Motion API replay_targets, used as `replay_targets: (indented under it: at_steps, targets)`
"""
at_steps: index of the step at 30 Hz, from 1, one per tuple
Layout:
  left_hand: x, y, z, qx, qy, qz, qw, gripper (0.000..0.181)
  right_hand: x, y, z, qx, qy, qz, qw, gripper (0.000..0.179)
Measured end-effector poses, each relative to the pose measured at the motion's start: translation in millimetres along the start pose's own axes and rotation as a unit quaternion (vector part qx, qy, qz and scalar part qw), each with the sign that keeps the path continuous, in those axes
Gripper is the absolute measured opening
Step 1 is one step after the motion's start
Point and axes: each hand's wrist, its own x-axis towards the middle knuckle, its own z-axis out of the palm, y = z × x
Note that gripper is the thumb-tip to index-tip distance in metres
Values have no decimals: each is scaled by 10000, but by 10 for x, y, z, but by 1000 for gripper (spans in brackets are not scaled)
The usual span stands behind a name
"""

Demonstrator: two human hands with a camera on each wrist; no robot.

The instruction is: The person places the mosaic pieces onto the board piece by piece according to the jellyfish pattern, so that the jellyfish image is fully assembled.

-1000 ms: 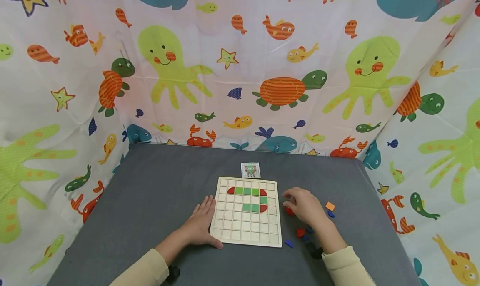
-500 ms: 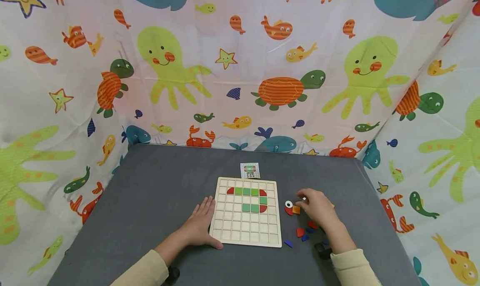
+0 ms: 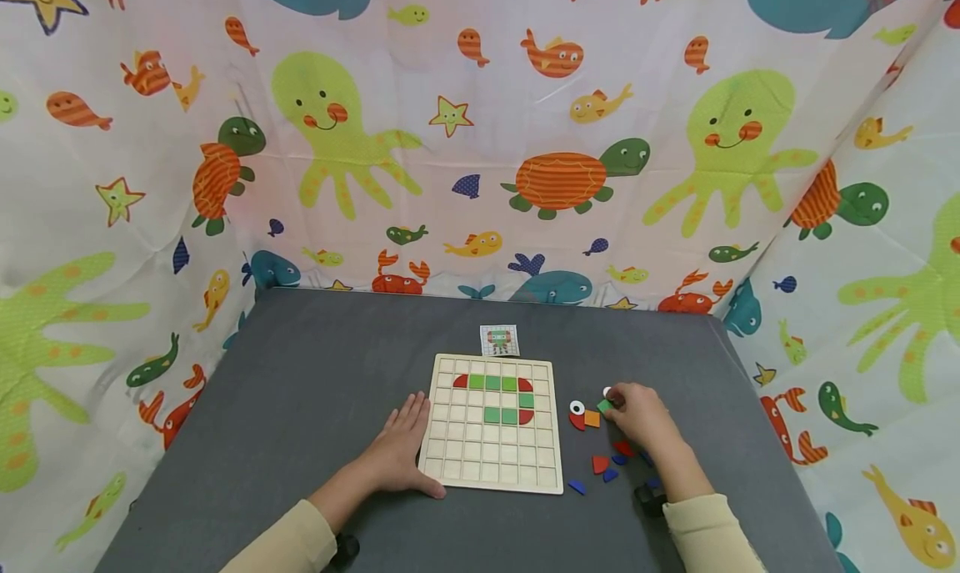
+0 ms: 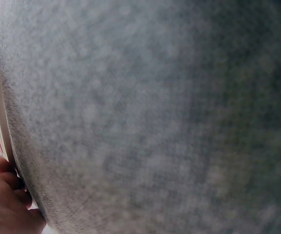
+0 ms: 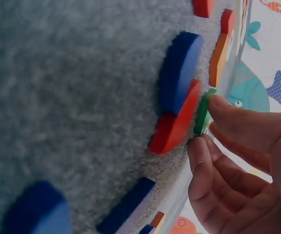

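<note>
Pinching a straight-edged green tile (image 5: pixel 204 112)

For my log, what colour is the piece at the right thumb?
The piece is green, clearest in the right wrist view.

Lower centre of the head view: grid board (image 3: pixel 495 456) on tabletop (image 3: pixel 337 348), pattern card (image 3: pixel 499 340) just behind its far edge. In board's upper half: inset tiles (image 3: pixel 492 383). At board's left edge: left hand (image 3: pixel 405 452). Right of board: right hand (image 3: pixel 641 416), square tile (image 3: pixel 604 406) between fingertips. Between board and right hand: disc (image 3: pixel 577 408), orthogonal block (image 3: pixel 592 419) to its lower right. Lower right, near right wrist: scattered loose pieces (image 3: pixel 601 464). Behind tabletop and along both sides: curtain (image 3: pixel 510 123).
</note>
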Motion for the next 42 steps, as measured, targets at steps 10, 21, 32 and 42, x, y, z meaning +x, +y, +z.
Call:
replay_targets:
  at_steps: [10, 21, 32, 42]
  targets:
    - [-17, 44, -49, -3, -59, -3, 10000, 147, -11, -92, 14, -19, -171, 64, 9998, 24]
    - [-40, 81, -73, 232, -8, -99, 9997, 146, -20, -41, 26, -147, -287, -105, 9994, 21]
    - [-9, -17, 16, 93, 46, 42, 9999, 150, -57, -184, -86, -107, -31, -648, 9978, 21]
    - [-20, 37, -44, 166, 35, 67, 9998, 145, -16, -558, -107, 115, -201, -992, 9948, 24]
